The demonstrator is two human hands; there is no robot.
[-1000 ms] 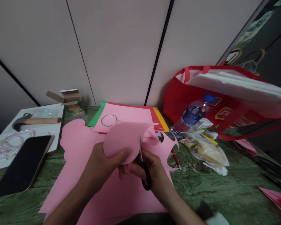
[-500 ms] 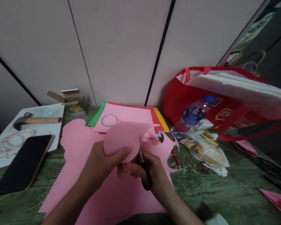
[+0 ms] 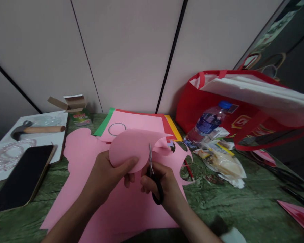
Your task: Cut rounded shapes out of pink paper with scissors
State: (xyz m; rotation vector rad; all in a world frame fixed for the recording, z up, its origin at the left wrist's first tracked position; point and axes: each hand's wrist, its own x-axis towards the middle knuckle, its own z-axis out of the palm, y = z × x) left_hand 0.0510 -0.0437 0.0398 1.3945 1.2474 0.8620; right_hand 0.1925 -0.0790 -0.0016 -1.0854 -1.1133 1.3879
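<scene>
My left hand (image 3: 108, 172) grips a rounded piece of pink paper (image 3: 129, 146), thumb on top and fingers beneath. In my right hand (image 3: 164, 182) is a pair of scissors (image 3: 157, 189) with black handles. Their blades stand at the right edge of the rounded piece, where a strip of pink paper (image 3: 162, 141) curls off to the right. Under both hands lies a large pink sheet (image 3: 131, 209) with scalloped left edges. Cut-out curves mark the pink scrap (image 3: 178, 163) to the right of the scissors.
Behind is a stack of coloured sheets (image 3: 144, 121) with a ring (image 3: 117, 129) on it. To the left are a phone (image 3: 22, 179), a hammer (image 3: 43, 129), bead strings (image 3: 10, 155) and an open box (image 3: 79, 114). A bottle (image 3: 207, 123), food bag (image 3: 225, 163) and red bag (image 3: 192, 101) stand right.
The whole scene has shifted slightly left and up in view. My hands keep the same grip on the paper and scissors; the blades remain at the paper's right edge.
</scene>
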